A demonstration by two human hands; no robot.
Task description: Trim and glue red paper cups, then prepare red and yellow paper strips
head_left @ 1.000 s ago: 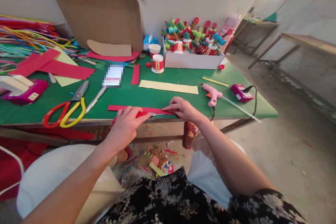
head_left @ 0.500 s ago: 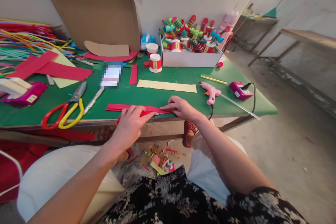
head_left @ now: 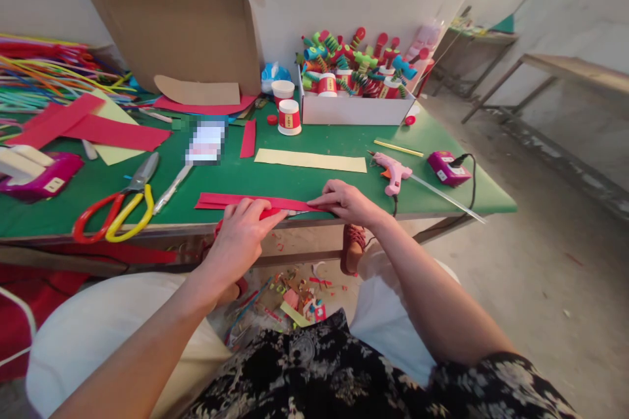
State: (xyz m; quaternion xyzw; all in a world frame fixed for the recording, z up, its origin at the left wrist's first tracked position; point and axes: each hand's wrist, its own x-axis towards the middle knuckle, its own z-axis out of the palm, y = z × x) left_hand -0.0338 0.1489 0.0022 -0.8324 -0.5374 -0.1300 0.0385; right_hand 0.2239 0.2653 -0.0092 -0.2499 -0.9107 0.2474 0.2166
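A long red strip (head_left: 216, 200), seemingly folded paper or foam, lies along the front edge of the green table. Over its middle bends my left hand (head_left: 240, 230), fingertips on the strip and thumb pointing right. My right hand (head_left: 351, 203) pinches the strip near its right end. A small grey, shiny piece (head_left: 295, 212) shows between the hands at the table edge, and something red sticks out beneath my left hand; I cannot make out what either is. Behind the hands lies a pale yellow strip (head_left: 310, 160). A short red strip (head_left: 248, 139) lies farther back.
Scissors (head_left: 130, 200), a knife-like tool (head_left: 173, 188) and a blurred phone-like rectangle (head_left: 206, 142) lie left. On the right are a pink glue gun (head_left: 392, 171) and a purple power socket (head_left: 448, 168). Behind stand paper cups (head_left: 289, 118) and a white box (head_left: 356, 111) of colourful figures.
My right hand has slid slightly to the right along the red strip. My left hand stays nearly in place on it. The whole view has shifted a little.
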